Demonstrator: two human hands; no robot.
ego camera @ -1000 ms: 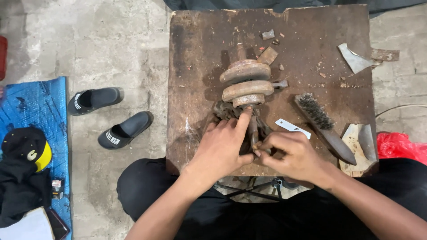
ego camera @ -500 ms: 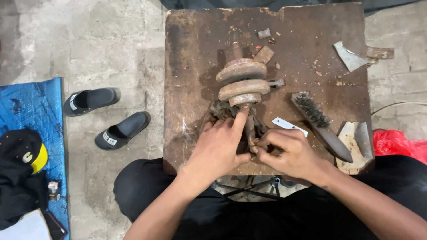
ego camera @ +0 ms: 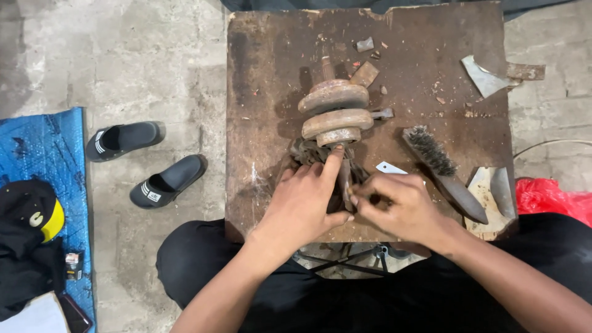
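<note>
A rusty metal part with stacked round discs on a shaft lies in the middle of a worn brown work board. My left hand grips its near end, index finger stretched up toward the lowest disc. My right hand pinches the same near end from the right, fingertips meeting the left thumb. What lies between the fingers is hidden.
A wire brush lies right of my hands, a small white blade beside it. Metal scraps sit at the board's right. Two black slippers, a blue tarp and a black cap lie on the concrete floor at left.
Both hands stay on the part's near end with only slight finger shifts. The view has drifted a little.
</note>
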